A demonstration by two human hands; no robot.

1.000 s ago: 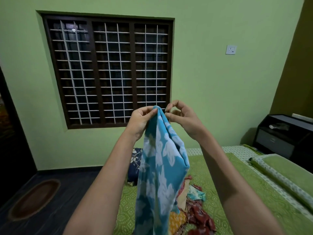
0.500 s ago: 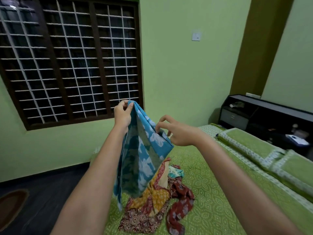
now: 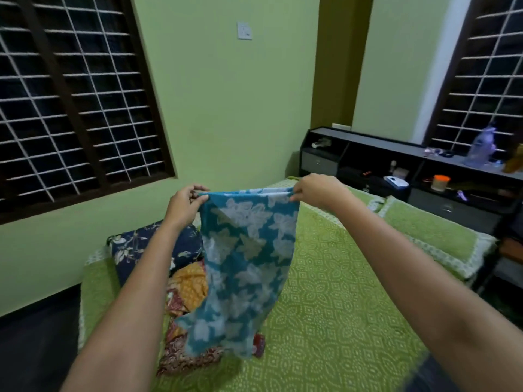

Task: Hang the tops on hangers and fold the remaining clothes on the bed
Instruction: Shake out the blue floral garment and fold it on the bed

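Holding the blue cloth (image 3: 249, 264) up, pinched by both hands' fingers (image 3: 198, 193), you still have the pile (image 3: 186, 290) on the bed (image 3: 339, 306) to fold.

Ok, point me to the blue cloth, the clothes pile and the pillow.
blue cloth (image 3: 249, 250): head view, middle of the hanging panel
clothes pile (image 3: 188, 287): head view, orange piece
pillow (image 3: 433, 230): head view, top face

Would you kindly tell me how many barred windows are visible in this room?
2: one barred window on the wall at left, another barred window at far right above the black shelf unit. Others may lie outside view.
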